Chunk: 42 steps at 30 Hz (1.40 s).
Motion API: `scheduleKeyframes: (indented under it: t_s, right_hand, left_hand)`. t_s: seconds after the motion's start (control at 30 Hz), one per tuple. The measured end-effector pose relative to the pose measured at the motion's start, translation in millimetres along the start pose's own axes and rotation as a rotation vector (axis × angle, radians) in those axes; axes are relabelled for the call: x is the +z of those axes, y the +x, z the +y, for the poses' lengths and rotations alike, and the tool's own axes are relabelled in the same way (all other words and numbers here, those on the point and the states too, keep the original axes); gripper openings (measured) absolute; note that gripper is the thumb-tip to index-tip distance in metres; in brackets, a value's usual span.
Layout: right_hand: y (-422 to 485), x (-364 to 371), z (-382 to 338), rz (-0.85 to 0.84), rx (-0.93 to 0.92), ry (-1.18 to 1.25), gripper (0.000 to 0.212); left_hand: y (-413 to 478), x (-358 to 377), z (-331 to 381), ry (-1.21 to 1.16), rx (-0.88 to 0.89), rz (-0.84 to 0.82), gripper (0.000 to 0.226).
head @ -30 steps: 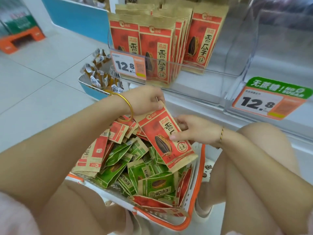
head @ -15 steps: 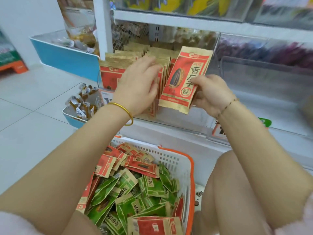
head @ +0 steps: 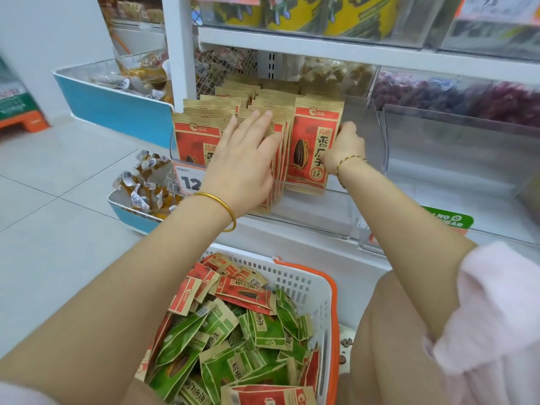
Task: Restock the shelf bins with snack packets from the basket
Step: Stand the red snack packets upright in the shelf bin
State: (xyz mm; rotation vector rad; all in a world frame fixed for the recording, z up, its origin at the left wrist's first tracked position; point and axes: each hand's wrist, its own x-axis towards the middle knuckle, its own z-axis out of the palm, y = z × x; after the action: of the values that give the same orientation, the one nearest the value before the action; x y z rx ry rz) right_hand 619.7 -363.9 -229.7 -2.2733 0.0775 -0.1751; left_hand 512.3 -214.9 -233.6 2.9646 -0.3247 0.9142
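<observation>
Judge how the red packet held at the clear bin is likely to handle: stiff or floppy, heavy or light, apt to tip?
Probably fairly stiff: the red packet hangs flat though the right hand pinches only one edge. Likely light: one pinch carries it. It may tip once released, since the left hand presses flat against the row of packets.

Left arm, mine: bare, reaching forward and up from lower left, wrist straight.
Left hand: palm away from me, fingers straight, slightly spread.
Right arm: bare forearm, reaching forward from lower right.
Right hand: fingers curled, gripping the right edge of the red packet.
</observation>
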Motion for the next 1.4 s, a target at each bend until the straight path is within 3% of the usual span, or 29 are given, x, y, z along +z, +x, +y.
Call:
scheduleKeyframes:
  t_s: [0.3, 0.47, 0.6, 0.67, 0.8, 0.83, 0.9, 1.0, 1.1, 1.17, 1.23, 1.4]
  right_hand:
    - [3, 14, 2, 0.024, 0.046, -0.053, 0.037]
    - [7, 11, 1, 0.007, 0.149, 0.115, 0.031]
    - [-3, 4, -1, -0.012, 0.149, 0.18, 0.03]
    - [-18, -5, -3, 0.011, 0.046, 0.101, 0.025]
    - [-77, -21, 7, 0.102, -0.387, 0.013, 0.028]
    - [-94, -23, 13, 0.068, -0.476, 0.04, 0.028]
    - [-121, -20, 29, -0.144, -0.551, 0.015, 0.025]
    - [-142, -3, 58, -0.643, -0.474, -0.184, 0.017]
    - [-150, 18, 87, -0.939, -0.439, -0.424, 0.022]
    - [-154, 29, 103, -1.069, -0.484, -0.653, 0.029]
    - [-159, 38, 113, -1.189, -0.535, -0.838, 0.033]
    - [-162, 51, 120, -1.256, -0.6, -0.869, 0.035]
  left_hand:
    - [-1, 0, 0, 0.009, 0.0, -0.022, 0.057]
    - [-1, -1, 1, 0.008, -0.006, -0.037, 0.056]
    - [-4, -1, 4, -0.005, 0.036, 0.042, 0.049]
    - [-8, -3, 8, 0.005, 0.082, 0.135, 0.043]
    - [-28, 0, 17, -0.009, 0.164, 0.215, 0.028]
    - [-36, 4, 19, -0.043, 0.174, 0.143, 0.027]
    - [-56, 17, 24, -0.166, 0.103, -0.183, 0.027]
    - [-94, 45, 29, -0.258, -0.037, -0.848, 0.029]
    - [-133, 68, 39, -0.207, 0.055, -1.309, 0.045]
    - [-153, 81, 45, -0.216, 0.056, -1.462, 0.056]
    - [-168, 92, 51, -0.261, 0.076, -1.508, 0.062]
    - [-199, 113, 60, -0.21, 0.226, -1.513, 0.062]
